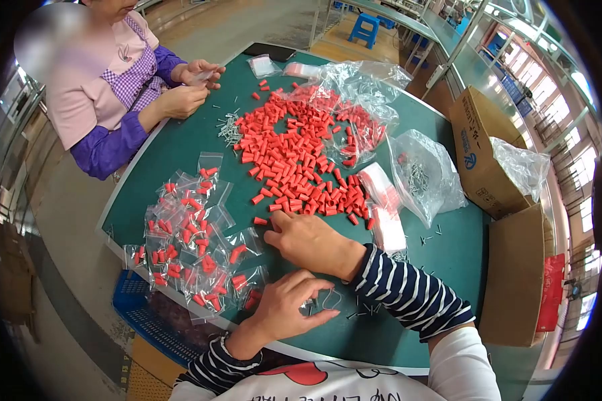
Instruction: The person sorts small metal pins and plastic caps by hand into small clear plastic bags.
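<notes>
My left hand [286, 306] is near the table's front edge, its thumb and fingers curved around the mouth of a small clear bag [329, 299]. Above it, my right hand [308, 242] reaches across to the lower edge of a big pile of red plastic caps [294, 147], fingers bent down at a few caps; its fingertips are partly hidden. Left of my hands lies a heap of small clear bags with red caps inside [194, 234]. Small screws [364, 309] lie right of my left hand.
Across the green table [441, 260], a co-worker's hands [192, 90] hold a small bag. A large bag of screws [421, 174], stacked empty bags [388, 227] and cardboard boxes [515, 274] are on the right. A blue basket [147, 321] is below the left edge.
</notes>
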`<state>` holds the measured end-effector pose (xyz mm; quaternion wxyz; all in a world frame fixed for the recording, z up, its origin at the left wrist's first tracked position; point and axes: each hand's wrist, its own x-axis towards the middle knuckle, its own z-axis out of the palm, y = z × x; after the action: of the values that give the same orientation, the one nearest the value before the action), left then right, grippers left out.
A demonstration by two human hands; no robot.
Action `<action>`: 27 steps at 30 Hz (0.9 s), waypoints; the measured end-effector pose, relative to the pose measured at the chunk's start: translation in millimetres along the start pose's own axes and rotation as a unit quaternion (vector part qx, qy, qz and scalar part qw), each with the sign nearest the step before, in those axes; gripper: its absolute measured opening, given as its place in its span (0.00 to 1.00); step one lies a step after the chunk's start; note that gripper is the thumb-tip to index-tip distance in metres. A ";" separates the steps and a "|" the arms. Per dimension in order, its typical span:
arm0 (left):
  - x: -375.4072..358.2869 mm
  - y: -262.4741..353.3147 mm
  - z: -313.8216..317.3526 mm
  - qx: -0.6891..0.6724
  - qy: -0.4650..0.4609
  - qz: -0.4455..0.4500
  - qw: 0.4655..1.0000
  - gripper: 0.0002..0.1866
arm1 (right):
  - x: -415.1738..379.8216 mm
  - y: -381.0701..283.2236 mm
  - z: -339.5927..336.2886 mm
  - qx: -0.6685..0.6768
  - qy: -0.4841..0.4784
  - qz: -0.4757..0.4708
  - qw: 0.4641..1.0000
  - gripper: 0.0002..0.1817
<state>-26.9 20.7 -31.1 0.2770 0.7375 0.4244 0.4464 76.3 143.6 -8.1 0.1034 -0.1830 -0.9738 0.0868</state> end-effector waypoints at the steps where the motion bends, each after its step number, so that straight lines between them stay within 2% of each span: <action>1: -0.3 0.0 0.1 -0.002 -0.001 -0.004 1.000 0.23 | -1.6 -1.0 0.3 -0.011 0.000 0.003 1.000 0.08; 4: -0.2 -0.4 1.4 -0.011 0.005 -0.015 1.000 0.23 | -7.4 2.0 0.4 -0.014 0.000 0.016 1.000 0.09; 6: -0.2 -0.9 0.7 -0.018 0.020 -0.023 0.999 0.23 | -14.2 8.4 -2.5 0.025 -0.002 0.027 0.999 0.09; 7: -0.7 -1.3 0.2 -0.014 0.030 -0.035 0.999 0.23 | -18.8 12.6 -7.6 0.101 0.024 0.038 0.994 0.10; 9: -1.6 -2.2 -0.5 -0.010 0.052 -0.062 0.997 0.24 | -31.8 19.5 -24.1 0.253 0.071 0.059 0.963 0.12; 10: -0.7 1.0 -3.3 -0.004 0.060 -0.079 0.995 0.24 | -40.0 16.4 -33.9 0.325 0.083 0.110 0.936 0.12; 13: -0.2 -0.1 -3.5 0.015 0.089 -0.091 0.992 0.24 | -65.8 -1.5 -50.6 0.429 0.125 0.195 0.873 0.10; 14: 0.3 -1.3 -2.0 0.020 0.094 -0.087 0.992 0.25 | -74.3 -8.2 -49.2 0.445 0.156 0.182 0.863 0.11; 18: 0.8 -2.6 2.4 0.025 0.093 -0.082 0.992 0.26 | -91.5 -29.1 -49.5 0.438 0.168 0.139 0.872 0.13; 22: 1.4 -1.8 5.3 0.034 0.090 -0.071 0.993 0.25 | -100.2 -31.2 -36.8 0.377 0.154 0.109 0.907 0.14; 27: 0.2 -2.5 5.8 0.037 0.085 -0.073 0.993 0.25 | -118.3 -23.4 -38.4 0.387 0.178 0.175 0.887 0.15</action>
<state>-22.6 21.9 -35.5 0.2442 0.6735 0.5157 0.4698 185.2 82.9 13.6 0.3208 -0.3086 -0.7801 0.4396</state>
